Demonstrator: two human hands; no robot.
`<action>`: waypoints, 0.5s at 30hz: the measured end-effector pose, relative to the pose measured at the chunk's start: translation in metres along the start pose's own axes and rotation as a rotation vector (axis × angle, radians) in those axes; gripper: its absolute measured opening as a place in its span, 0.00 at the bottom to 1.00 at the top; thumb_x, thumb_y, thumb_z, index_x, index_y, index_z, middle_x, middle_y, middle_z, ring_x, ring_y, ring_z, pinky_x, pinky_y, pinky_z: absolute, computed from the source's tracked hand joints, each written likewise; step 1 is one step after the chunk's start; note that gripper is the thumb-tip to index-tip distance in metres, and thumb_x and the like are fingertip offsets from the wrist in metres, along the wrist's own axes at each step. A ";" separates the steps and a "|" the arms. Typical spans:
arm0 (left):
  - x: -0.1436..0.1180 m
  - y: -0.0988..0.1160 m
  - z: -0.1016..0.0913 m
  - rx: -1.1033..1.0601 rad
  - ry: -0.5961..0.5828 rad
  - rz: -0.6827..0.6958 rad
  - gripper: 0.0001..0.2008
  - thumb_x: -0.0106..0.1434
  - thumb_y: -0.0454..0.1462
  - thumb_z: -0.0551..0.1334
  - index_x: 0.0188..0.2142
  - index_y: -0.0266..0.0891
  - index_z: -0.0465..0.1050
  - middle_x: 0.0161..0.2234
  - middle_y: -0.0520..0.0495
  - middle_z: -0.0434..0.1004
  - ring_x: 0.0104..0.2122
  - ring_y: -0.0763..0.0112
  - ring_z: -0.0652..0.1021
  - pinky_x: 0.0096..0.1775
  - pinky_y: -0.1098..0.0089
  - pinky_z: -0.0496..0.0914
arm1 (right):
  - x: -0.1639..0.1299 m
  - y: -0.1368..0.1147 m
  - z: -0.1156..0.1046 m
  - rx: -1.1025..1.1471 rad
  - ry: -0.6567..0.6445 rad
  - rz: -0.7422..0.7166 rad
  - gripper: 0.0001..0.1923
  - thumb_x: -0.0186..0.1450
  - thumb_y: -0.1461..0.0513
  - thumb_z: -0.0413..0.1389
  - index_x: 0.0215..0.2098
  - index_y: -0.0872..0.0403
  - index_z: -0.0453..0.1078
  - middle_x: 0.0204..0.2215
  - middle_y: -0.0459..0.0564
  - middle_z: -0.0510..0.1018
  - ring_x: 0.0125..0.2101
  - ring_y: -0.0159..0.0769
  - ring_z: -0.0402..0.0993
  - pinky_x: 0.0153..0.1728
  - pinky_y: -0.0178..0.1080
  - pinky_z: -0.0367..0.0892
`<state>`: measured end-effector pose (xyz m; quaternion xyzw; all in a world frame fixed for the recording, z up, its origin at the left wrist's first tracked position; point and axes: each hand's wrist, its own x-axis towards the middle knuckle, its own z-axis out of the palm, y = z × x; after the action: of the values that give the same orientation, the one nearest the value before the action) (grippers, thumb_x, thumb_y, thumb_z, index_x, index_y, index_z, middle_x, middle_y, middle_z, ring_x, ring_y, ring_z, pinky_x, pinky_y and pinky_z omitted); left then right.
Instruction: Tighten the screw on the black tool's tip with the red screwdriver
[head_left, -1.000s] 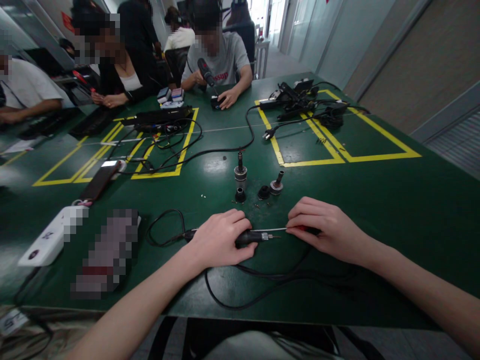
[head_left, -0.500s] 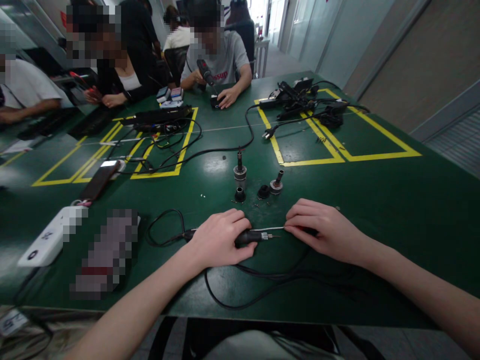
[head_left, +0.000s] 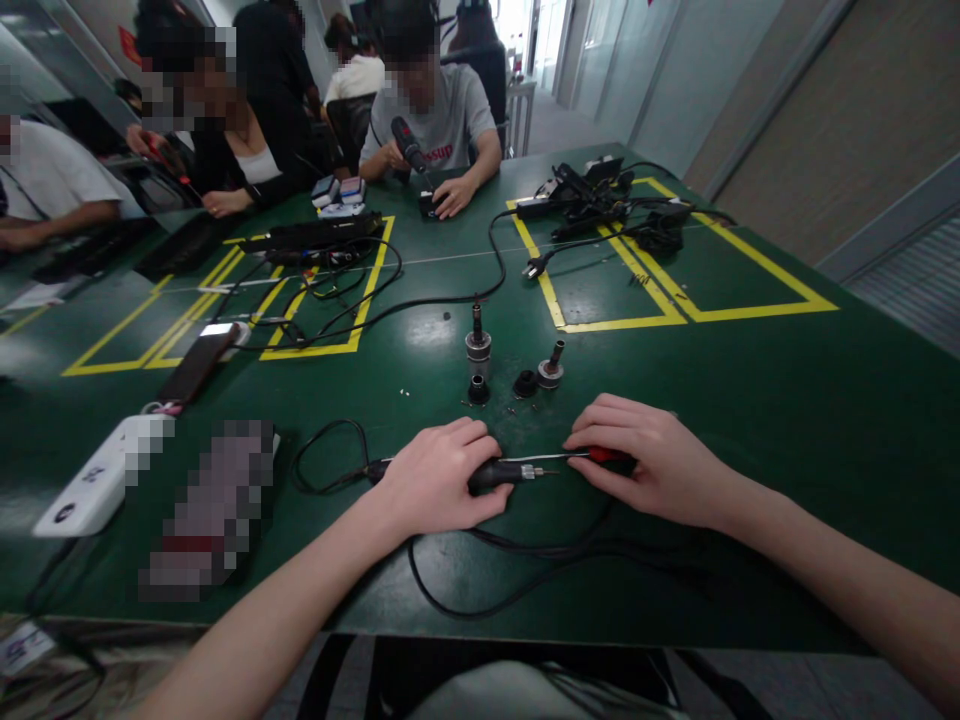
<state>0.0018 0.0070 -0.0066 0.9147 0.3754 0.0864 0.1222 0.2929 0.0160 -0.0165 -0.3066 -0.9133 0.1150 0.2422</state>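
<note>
Head view: a green table point(head_left: 750, 400) marked with yellow tape rectangles point(head_left: 679, 318) fills the scene, with grey walls and an open doorway at the far end of the room. The left hand point(head_left: 439, 475) is wrapped around a black corded tool point(head_left: 499, 473) lying flat on the table near the front edge, its metal tip pointing right. The right hand point(head_left: 649, 460) is closed on a red-handled screwdriver point(head_left: 600, 455), whose thin shaft reaches left until it meets the tool's tip. The tool's black cord point(head_left: 517, 575) loops along the table just in front of both hands. Just behind the hands stand three small metal parts point(head_left: 480, 350), upright and apart from each other. To the left lie a white power strip point(head_left: 97, 480) and a phone point(head_left: 199, 360). Farther back sit tangled cables point(head_left: 600, 205), and other people point(head_left: 439, 120) are seated at the far side
</note>
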 end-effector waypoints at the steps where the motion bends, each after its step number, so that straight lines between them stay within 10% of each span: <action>1: 0.000 0.000 0.000 0.003 -0.001 0.001 0.08 0.69 0.42 0.66 0.38 0.40 0.75 0.35 0.49 0.78 0.37 0.63 0.79 0.37 0.66 0.74 | 0.000 0.000 -0.001 -0.005 -0.015 0.006 0.08 0.74 0.65 0.59 0.39 0.52 0.81 0.35 0.54 0.85 0.35 0.44 0.80 0.35 0.45 0.77; 15: -0.001 -0.001 0.001 -0.003 0.010 0.011 0.08 0.68 0.42 0.66 0.37 0.39 0.75 0.35 0.49 0.77 0.37 0.63 0.79 0.36 0.66 0.73 | -0.003 0.005 0.004 0.027 0.050 -0.042 0.09 0.75 0.66 0.59 0.37 0.52 0.79 0.34 0.52 0.84 0.35 0.42 0.79 0.34 0.42 0.75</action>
<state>0.0006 0.0066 -0.0082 0.9161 0.3708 0.0924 0.1212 0.2949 0.0180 -0.0230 -0.2868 -0.9115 0.1145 0.2717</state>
